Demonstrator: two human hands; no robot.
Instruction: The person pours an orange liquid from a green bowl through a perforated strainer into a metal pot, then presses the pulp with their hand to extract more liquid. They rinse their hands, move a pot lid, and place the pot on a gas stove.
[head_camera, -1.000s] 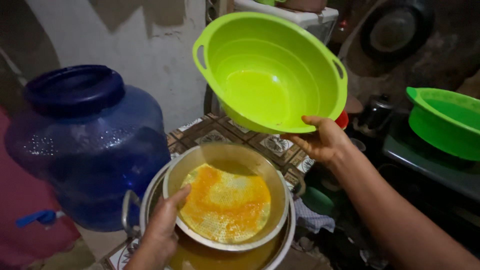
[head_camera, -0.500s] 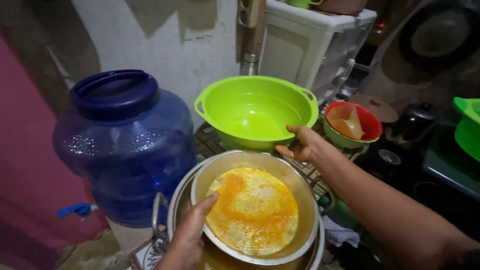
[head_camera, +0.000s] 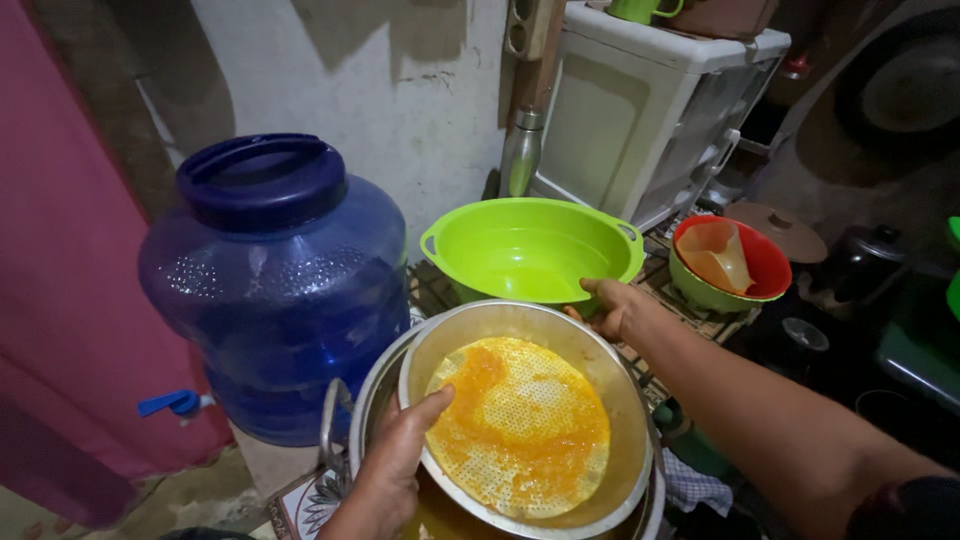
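Observation:
My left hand (head_camera: 398, 455) grips the near-left rim of a metal strainer (head_camera: 610, 375) whose perforated bottom is coated with orange-yellow pulp. The strainer rests tilted on top of a steel pot (head_camera: 362, 415). My right hand (head_camera: 610, 305) holds the near rim of a lime-green plastic basin (head_camera: 530, 245), which sits upright on the surface just behind the strainer. The basin looks empty inside.
A large blue water jug (head_camera: 270, 290) with a blue tap stands at left. A green bowl with a red inner bowl (head_camera: 735, 265) sits at right, a white cabinet (head_camera: 640, 110) and a steel bottle (head_camera: 520, 155) behind. A dark kettle (head_camera: 865, 265) is at far right.
My right hand has brought the green basin down from a raised, tilted position to rest upright behind the strainer. My left hand has stayed on the strainer rim.

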